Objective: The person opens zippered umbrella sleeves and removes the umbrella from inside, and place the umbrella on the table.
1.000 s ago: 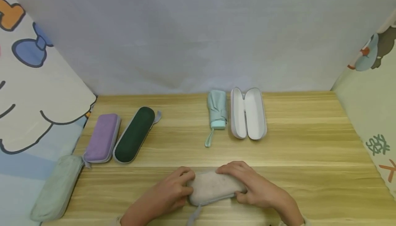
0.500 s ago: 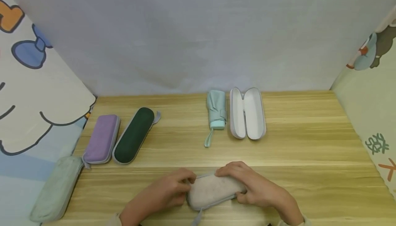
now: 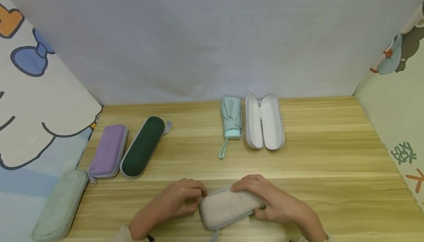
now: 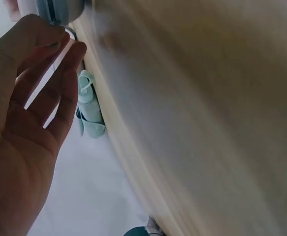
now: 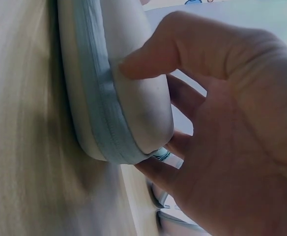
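A beige zippered case [image 3: 232,207] with a grey-blue zip band lies on the table near its front. My right hand [image 3: 273,201] grips its right end, thumb on the near side and fingers over the far side; the right wrist view shows the thumb pressed against the case's side [image 5: 138,103]. Just off the left end is my left hand [image 3: 180,197], its fingers bent loosely. In the left wrist view the left hand's fingertips [image 4: 79,49] sit close beside the zip end of the case [image 4: 55,10], holding nothing visible. A grey pull tab hangs from the case's near left corner.
Across the back stand a folded mint umbrella [image 3: 232,118] and an unzipped case with white lining [image 3: 272,124]. At left lie a purple case [image 3: 108,150], a dark green case [image 3: 143,146] and a pale green case [image 3: 61,205]. A grey curtain [image 3: 212,39] borders the table's back.
My left hand has come away from the left end of the beige case and shifted slightly left. The case's left end has turned a little toward the front. My right hand keeps its grip.
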Motion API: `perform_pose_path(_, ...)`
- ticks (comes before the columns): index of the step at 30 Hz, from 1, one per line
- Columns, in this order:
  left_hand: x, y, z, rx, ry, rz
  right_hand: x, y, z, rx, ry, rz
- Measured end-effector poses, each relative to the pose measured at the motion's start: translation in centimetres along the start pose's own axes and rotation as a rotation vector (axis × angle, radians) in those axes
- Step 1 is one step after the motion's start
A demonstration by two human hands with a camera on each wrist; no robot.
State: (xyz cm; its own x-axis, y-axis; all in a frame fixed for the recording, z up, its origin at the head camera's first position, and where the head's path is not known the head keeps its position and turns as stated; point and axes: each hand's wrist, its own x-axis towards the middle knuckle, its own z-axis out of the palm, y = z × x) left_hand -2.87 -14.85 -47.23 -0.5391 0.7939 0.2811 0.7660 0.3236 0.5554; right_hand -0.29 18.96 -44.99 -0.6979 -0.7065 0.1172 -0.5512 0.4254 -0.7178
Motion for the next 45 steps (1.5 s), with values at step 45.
perform_pose_path(45, 7.6, -1.6, 0.9, 0.184, -0.152, 0.1, -0.3, 0.2, 0.6, 0.042, -0.061, 0.07)
